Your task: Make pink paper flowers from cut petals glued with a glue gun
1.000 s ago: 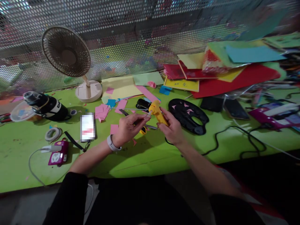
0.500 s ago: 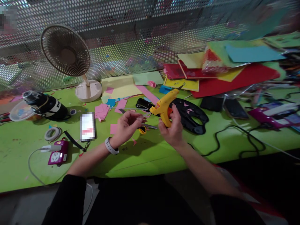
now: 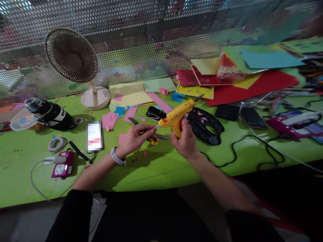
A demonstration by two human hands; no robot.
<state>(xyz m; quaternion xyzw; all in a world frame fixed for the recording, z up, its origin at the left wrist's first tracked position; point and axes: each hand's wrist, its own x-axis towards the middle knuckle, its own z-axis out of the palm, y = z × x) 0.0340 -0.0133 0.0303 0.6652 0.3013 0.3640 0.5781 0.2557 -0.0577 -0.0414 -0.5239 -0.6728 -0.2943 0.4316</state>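
A yellow hot glue gun (image 3: 180, 112) is gripped by my right hand (image 3: 186, 141), its dark nozzle tilted up toward the far right. My left hand (image 3: 138, 137), with a pale band on its wrist, pinches a thin translucent glue stick (image 3: 157, 126) at the gun's rear end. How far the stick sits inside the gun cannot be made out. Under the hands lie scissors (image 3: 163, 136) and a yellow-and-black handle (image 3: 152, 140). Beyond them is a black tool (image 3: 154, 112), partly hidden by the gun. Pink paper pieces (image 3: 110, 120) lie to the left.
A black palette-shaped tray (image 3: 214, 134) lies right of the gun, near a black cable (image 3: 234, 151). Coloured sheets (image 3: 252, 89) are heaped at the back right. On the left stand a fan (image 3: 94, 97), a black heat gun (image 3: 54, 116), a phone (image 3: 94, 136) and a tape roll (image 3: 57, 144).
The glue gun has turned, its nozzle swinging right and its rear end coming down to my left fingers. My left hand has flattened and shifted slightly, still pinching the glue stick.
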